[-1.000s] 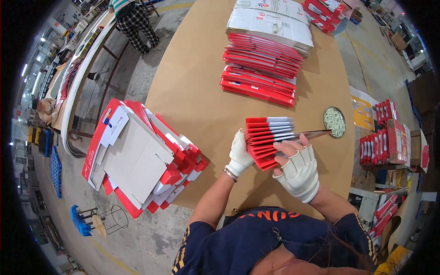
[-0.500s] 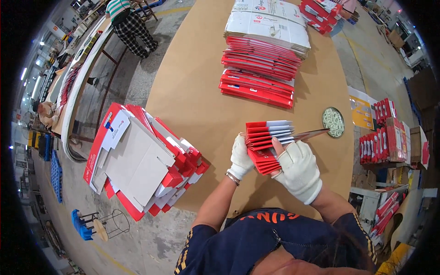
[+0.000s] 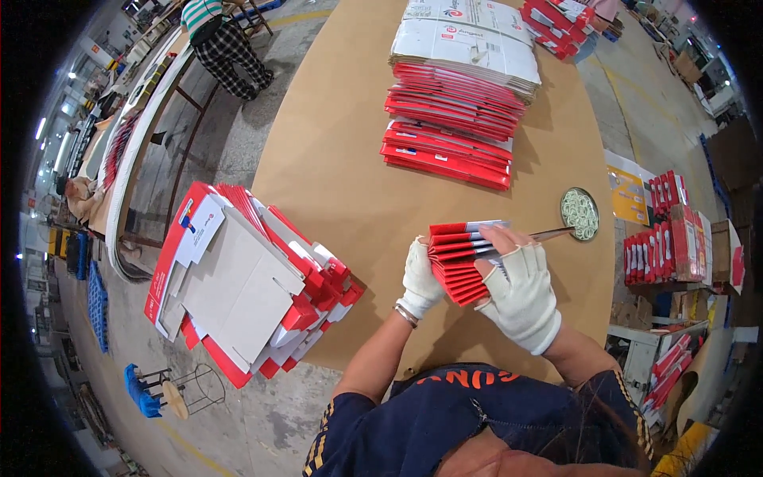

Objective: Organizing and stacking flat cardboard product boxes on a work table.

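A bundle of flat red-and-white cardboard boxes [image 3: 455, 269] is fanned out between my hands above the brown table. My left hand [image 3: 421, 278], in a white glove with bare fingertips, is closed around the bundle's left end. At the right end, my gloved right hand [image 3: 524, 296] grips the boxes, thumb on the near part and fingers bent over the far part. A dark, thin strip [image 3: 552, 234] runs from behind my right fingers to a round dish [image 3: 579, 215] of pale green rings. Whether it belongs to the bundle or the dish I cannot tell.
Brown paper covers the table [image 3: 334, 159]. Red boxes [image 3: 449, 151] and white cartons [image 3: 469, 48] are stacked at its far side. At left is a pile of flattened boxes [image 3: 238, 294]. Another person [image 3: 226, 48] stands beyond, near a long bench; a stool [image 3: 175, 397] stands lower left.
My right fingers have moved up over the far boxes at the bundle's right end. The thumb has shifted lower. My left hand keeps its hold, and the bundle has barely moved.
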{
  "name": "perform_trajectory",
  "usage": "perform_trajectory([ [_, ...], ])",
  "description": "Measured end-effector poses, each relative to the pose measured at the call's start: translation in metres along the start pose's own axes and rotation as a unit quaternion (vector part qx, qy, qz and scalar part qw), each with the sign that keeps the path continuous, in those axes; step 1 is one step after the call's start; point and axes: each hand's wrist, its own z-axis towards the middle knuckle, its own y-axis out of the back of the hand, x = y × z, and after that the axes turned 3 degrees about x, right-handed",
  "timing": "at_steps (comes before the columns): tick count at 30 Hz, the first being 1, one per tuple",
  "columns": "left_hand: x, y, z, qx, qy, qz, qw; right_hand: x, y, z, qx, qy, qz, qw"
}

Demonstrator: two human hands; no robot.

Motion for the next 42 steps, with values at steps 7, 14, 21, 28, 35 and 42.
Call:
perform_trajectory([
  [7,0.014,0.011,-0.001,0.011,0.020,-0.017,1.000,-0.010,-0.014,0.015,-0.017,0.019,0.070,0.997],
  [14,-0.033,0.017,0.036,0.115,0.084,-0.115,0.983,-0.059,-0.045,0.054,-0.004,0.001,0.081,0.997],
  [21,-0.058,0.001,0.056,-0.038,-0.087,-0.059,0.994,-0.064,-0.046,0.046,-0.065,-0.006,0.042,0.997],
  [28,-0.064,0.019,0.059,0.008,-0.084,-0.023,0.996,-0.221,-0.053,-0.069,-0.244,-0.382,0.085,0.887],
  [35,-0.072,0.012,0.058,-0.009,-0.069,0.025,0.997,-0.344,-0.183,-0.223,-0.009,-0.572,-0.003,0.820],
  [42,-0.067,0.019,0.055,-0.019,-0.062,0.100,0.993,-0.357,-0.193,-0.225,0.079,-0.555,-0.012,0.828],
])
